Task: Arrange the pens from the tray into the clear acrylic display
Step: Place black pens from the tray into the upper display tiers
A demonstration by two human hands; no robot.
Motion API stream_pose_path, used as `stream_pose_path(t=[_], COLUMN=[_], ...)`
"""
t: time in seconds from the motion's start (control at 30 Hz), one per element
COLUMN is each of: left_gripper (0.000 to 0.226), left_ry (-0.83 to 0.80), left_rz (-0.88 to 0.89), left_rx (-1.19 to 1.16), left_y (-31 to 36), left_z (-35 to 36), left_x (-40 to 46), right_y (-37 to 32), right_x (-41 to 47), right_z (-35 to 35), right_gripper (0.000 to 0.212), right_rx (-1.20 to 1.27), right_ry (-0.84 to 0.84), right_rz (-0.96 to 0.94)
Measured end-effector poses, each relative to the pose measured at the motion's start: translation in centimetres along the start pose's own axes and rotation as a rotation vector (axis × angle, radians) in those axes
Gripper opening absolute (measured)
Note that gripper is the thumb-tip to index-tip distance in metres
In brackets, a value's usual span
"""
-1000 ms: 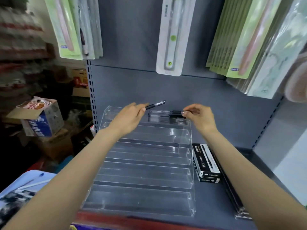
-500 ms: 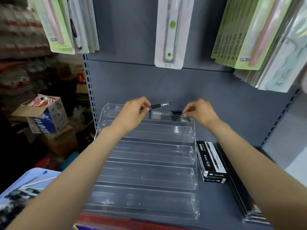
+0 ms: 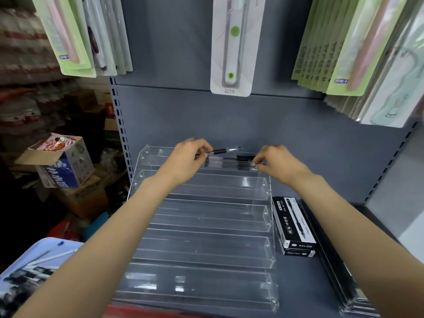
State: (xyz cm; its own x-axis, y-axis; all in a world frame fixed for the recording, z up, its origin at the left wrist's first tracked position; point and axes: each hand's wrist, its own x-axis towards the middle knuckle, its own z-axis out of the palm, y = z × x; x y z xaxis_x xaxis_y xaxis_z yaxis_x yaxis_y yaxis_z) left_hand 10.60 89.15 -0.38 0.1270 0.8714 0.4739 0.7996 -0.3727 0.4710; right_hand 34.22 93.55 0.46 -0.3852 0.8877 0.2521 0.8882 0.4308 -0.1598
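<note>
Head view shows our two hands up at the top row of the clear plastic step display (image 3: 202,226) on the grey shelf. A second ago our right hand (image 3: 277,164) held its black pens (image 3: 231,162) a little above that top row. Now the pens lie low inside the top row, so they look nearly set down. That means the first pens are going in, and all the rows below the top row have no pens yet.

Our right hand has its fingers curled and pinches the right end of the pens in the top row. Our left hand (image 3: 188,161) has its fingers curled too. It holds one black pen with a shiny tip (image 3: 226,150), which sticks out to the right just above the top row. The left fingers also seem to touch the left end of the pens in the row.

More pens wait in the light blue tray (image 3: 25,267), down to the left of the display. Two black pen boxes (image 3: 293,226) lie just right of the display.
</note>
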Motion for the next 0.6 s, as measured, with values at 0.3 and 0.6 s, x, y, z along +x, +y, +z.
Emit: stream_pose_path(t=[0.3, 0.6], left_gripper=[0.019, 0.017], left_ry=[-0.065, -0.127], left_rz=[0.105, -0.042], left_rx=[-0.016, -0.015], left_y=[1.6, 0.6], left_z=[0.8, 2.4], left_x=[2.2, 3.5], right_y=[-0.8, 0.3], right_x=[-0.3, 0.4], right_z=[-2.0, -0.3], right_gripper=[0.026, 0.012], right_rx=[0.455, 0.363], right_ry=[0.141, 0.2], right_rz=[0.016, 0.048])
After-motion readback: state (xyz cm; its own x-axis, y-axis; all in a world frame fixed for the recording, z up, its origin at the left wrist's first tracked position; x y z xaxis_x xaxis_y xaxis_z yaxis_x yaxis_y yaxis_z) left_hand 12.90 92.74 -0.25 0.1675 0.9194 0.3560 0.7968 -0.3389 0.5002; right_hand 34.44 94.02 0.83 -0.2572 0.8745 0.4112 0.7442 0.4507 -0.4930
